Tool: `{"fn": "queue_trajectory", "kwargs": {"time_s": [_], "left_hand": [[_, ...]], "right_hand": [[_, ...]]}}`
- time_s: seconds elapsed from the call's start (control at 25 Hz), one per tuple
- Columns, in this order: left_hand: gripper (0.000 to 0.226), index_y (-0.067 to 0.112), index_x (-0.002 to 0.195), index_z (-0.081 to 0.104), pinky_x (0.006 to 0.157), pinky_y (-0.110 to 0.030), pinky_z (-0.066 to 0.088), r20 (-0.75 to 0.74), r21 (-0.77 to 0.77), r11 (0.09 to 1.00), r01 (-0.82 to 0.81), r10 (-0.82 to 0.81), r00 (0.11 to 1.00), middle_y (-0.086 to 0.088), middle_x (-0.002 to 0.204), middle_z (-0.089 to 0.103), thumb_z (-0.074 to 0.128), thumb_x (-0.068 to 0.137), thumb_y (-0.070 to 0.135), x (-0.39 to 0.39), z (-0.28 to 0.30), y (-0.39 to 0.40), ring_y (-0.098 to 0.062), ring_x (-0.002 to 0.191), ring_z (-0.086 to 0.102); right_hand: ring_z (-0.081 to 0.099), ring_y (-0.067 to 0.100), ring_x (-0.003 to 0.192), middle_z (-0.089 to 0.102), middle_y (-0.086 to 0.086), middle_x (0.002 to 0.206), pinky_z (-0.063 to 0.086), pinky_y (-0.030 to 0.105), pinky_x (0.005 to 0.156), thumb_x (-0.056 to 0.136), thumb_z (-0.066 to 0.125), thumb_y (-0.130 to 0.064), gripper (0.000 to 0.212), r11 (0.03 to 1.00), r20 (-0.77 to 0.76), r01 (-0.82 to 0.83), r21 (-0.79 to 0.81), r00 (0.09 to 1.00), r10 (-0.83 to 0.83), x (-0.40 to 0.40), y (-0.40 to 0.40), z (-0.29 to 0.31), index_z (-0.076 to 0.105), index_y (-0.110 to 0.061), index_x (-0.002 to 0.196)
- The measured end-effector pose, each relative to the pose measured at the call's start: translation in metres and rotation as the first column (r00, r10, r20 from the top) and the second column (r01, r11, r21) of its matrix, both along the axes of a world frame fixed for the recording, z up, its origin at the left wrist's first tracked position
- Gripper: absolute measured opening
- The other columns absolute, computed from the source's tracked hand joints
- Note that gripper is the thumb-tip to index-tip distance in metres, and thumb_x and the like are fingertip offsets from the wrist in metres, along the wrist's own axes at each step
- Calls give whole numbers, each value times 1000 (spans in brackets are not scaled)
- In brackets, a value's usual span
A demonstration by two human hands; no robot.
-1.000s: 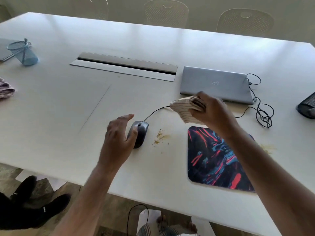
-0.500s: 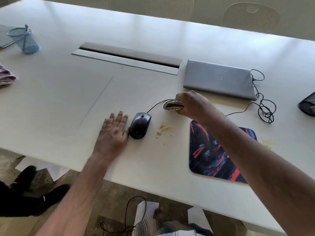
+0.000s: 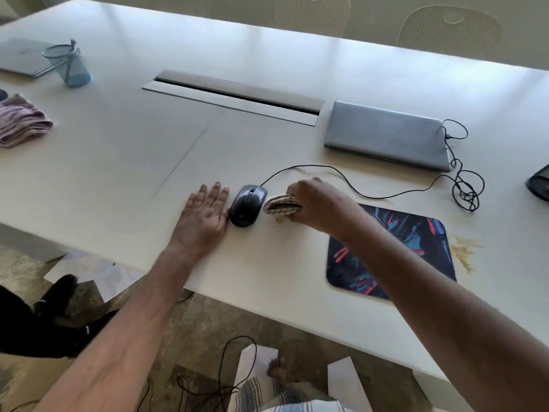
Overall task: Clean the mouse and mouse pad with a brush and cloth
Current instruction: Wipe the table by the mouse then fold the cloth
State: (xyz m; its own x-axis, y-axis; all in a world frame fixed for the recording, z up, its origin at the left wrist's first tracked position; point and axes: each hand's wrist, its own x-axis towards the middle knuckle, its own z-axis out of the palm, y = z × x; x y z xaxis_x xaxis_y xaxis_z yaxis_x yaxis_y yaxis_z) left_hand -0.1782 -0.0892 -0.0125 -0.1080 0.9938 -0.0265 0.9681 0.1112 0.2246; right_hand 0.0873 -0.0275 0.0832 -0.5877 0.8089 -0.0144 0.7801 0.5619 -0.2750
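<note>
A dark wired mouse [image 3: 248,205] lies on the white table [image 3: 118,162]. My left hand [image 3: 205,214] rests flat on the table just left of it, fingers spread, thumb touching the mouse's side. My right hand [image 3: 319,205] grips a folded checked cloth [image 3: 280,205] and presses it on the table right beside the mouse, over the spot with crumbs. The colourful mouse pad [image 3: 416,233] lies to the right, partly hidden by my right forearm. A few crumbs [image 3: 279,219] show under the cloth. No brush is clearly visible.
A shut grey laptop [image 3: 383,133] with a tangled cable [image 3: 466,185] lies behind. Brownish dirt [image 3: 463,252] marks the table right of the pad. A pink cloth [image 3: 22,121], blue mesh cup [image 3: 69,65] and second laptop [image 3: 20,56] sit far left. A cable slot [image 3: 234,96] crosses mid-table.
My right hand came down and left with the cloth, from above the cable to the crumb spot beside the mouse. My left hand dropped flat next to the mouse.
</note>
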Motion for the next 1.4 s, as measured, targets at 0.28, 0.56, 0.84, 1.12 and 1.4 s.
{"fn": "queue_trajectory", "kwargs": {"time_s": [0.28,0.56,0.84,1.12,1.4], "left_hand": [[57,27,165,13,129,-35,-2,6,-41,999,27,-27,1000,8,173,4,21,111,43,-2,5,-1,-17,160,1],[58,31,165,11,128,-34,-2,13,-54,997,52,-52,999,13,172,4,23,111,47,-8,6,-32,-11,159,0],[58,31,165,8,128,-33,-2,-6,-64,996,66,-66,998,15,171,2,21,110,48,-10,7,-51,-10,158,-1],[60,31,165,8,128,-34,1,-49,-72,994,79,-83,995,13,172,4,20,109,51,-13,5,-50,-12,159,1],[67,19,153,45,122,-46,28,-23,47,999,24,-23,999,-1,162,41,25,99,54,-3,11,-40,-24,148,37]], "right_hand": [[63,27,66,62,7,84,59,38,66,91,70,-25,12,995,3,-47,-87,999,47,-9,-45,10,62,-15,90],[56,5,50,60,-2,69,47,24,46,94,69,-27,16,982,-24,-139,-128,990,137,-24,-103,22,59,-19,83],[58,10,58,58,-6,69,38,22,45,94,73,-34,25,960,-75,-208,-186,977,198,-31,-163,20,61,-16,82],[63,18,71,56,-6,73,43,26,54,93,72,-26,16,954,-147,-232,-189,967,206,-31,-193,5,59,-20,86],[51,21,69,55,-1,73,27,27,55,86,79,-21,25,994,-327,-76,-82,944,45,7,-132,44,55,-24,79]]}}
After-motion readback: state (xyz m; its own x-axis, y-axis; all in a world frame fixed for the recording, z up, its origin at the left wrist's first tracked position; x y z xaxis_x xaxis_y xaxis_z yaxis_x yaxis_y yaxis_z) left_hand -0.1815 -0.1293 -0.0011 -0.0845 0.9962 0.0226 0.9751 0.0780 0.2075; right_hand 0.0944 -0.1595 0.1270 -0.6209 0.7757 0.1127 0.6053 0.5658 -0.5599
